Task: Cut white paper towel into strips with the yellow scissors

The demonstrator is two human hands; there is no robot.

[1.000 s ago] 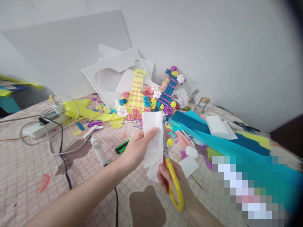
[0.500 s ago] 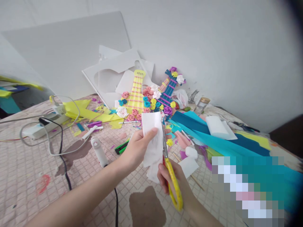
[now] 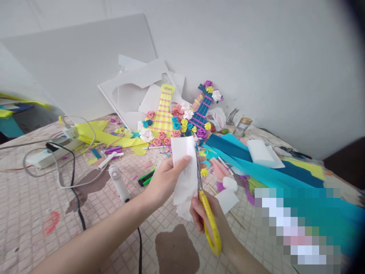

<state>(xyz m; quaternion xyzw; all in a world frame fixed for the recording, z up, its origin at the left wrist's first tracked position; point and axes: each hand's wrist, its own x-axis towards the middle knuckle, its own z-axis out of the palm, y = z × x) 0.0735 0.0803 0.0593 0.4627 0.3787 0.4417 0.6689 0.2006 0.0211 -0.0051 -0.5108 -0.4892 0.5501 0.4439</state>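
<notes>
My left hand is closed on a strip of white paper, the thumb pressed flat on its front and fingertips showing behind its right side. In my right hand is a pair of scissors with yellow-wrapped handles. Their blades lie along the paper's right edge, pointing away from me, and look nearly closed. Beyond the paper stand a yellow paper guitar trimmed with paper flowers and a blue one with purple bands.
A white glue gun and a green-and-black cutter lie left of my hands. Further left is a power strip with loose cords. Teal crepe paper, a white paper roll and a glass jar sit on the right.
The scissors and both hands stay almost in place. The white paper has shifted very slightly, and the view has moved a little.
</notes>
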